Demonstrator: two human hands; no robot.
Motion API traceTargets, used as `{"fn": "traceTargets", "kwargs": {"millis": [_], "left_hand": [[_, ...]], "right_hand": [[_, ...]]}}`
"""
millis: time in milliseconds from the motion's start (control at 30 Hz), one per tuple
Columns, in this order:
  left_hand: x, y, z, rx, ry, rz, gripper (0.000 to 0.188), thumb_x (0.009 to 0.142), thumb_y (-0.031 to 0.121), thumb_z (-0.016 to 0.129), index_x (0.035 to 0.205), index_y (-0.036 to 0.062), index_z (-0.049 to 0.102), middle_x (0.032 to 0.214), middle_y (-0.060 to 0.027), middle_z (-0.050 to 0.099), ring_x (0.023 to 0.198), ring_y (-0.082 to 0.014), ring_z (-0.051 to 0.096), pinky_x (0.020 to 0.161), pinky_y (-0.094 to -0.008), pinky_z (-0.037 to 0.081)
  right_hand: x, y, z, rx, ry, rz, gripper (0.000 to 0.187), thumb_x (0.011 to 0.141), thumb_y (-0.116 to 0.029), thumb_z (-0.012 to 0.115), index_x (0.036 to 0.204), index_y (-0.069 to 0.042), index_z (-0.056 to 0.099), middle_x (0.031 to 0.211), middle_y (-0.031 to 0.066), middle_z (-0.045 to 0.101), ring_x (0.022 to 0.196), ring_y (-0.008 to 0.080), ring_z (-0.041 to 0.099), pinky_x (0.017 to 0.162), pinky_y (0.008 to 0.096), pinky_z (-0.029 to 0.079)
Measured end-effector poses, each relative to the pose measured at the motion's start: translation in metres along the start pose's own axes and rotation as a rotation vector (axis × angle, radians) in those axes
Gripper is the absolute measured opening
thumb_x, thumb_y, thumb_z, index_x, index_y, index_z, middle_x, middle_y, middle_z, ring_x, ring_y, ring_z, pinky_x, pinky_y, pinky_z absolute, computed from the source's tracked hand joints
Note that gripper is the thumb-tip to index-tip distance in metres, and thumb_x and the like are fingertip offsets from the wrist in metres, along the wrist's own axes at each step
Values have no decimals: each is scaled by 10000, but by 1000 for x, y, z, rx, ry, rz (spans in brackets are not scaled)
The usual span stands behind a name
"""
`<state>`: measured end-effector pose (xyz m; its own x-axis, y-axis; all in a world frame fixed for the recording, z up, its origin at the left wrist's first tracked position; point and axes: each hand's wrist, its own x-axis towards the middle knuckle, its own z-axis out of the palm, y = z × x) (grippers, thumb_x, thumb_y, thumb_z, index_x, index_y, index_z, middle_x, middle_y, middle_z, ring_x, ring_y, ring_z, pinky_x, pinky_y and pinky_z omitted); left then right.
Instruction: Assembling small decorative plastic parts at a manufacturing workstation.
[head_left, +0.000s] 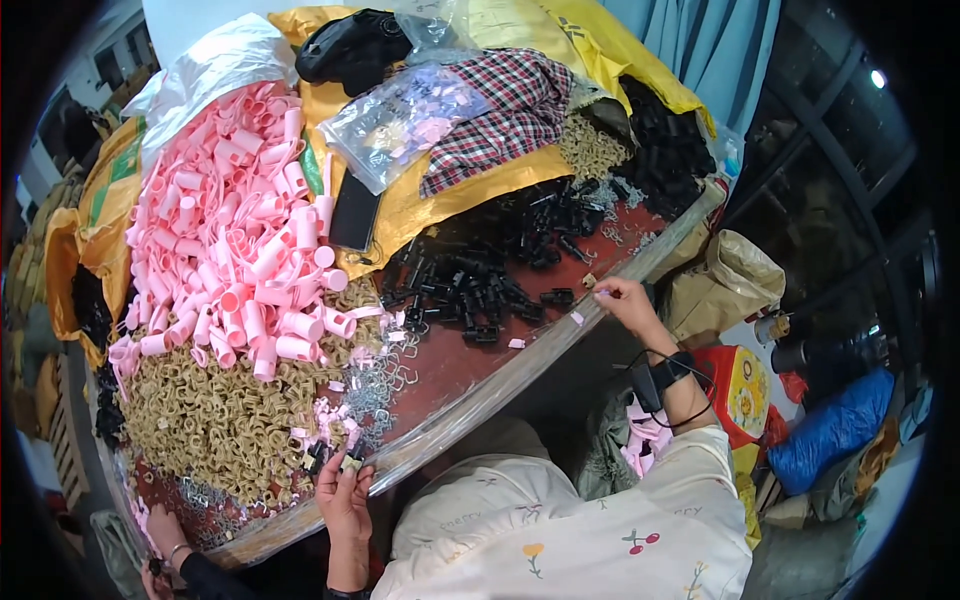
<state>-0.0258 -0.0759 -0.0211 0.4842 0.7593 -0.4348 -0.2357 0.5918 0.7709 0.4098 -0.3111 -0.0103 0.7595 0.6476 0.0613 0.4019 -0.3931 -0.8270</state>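
Observation:
My left hand (345, 505) is closed at the table's near edge, pinching a small tan clip (351, 463) with a dark part beside it. My right hand (628, 303) reaches over the edge further right, its thumb and forefinger pinched on a small pink piece (603, 293). Just beyond those fingertips is another small tan piece (589, 282); whether they touch it I cannot tell. Near my left hand lie a heap of tan clips (215, 415), bent wire hooks (370, 400) and small pink pieces (325, 425). Black plastic parts (470, 285) lie left of my right hand.
Pink cylindrical parts (240, 220) are heaped at the back left. A phone (354, 212), a clear bag (400, 125) and checked cloth (510, 100) lie on yellow sacking. Another person's hand (165, 530) works at the lower left. A paper sack (730, 285) stands at right.

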Motion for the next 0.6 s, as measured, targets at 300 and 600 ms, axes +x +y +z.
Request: {"fn": "traceTargets", "kwargs": {"millis": [300,600], "left_hand": [[-1,1,-1,-14,25,12,266,806,58,529,1066,30,477,896,-65,579,718,-169,602,634,-253,514],[1,2,-5,-46,16,9,275,807,53,523,1075,26,469,900,-69,578,724,-169,602,634,-249,516]], "right_hand": [[5,16,2,-260,153,46,122,717,-101,619,804,-19,595,665,92,563,579,166,535,547,283,423],[-7,5,12,-638,324,-238,225,720,-185,624,856,-11,583,764,126,491,731,315,516,633,369,423]]}}
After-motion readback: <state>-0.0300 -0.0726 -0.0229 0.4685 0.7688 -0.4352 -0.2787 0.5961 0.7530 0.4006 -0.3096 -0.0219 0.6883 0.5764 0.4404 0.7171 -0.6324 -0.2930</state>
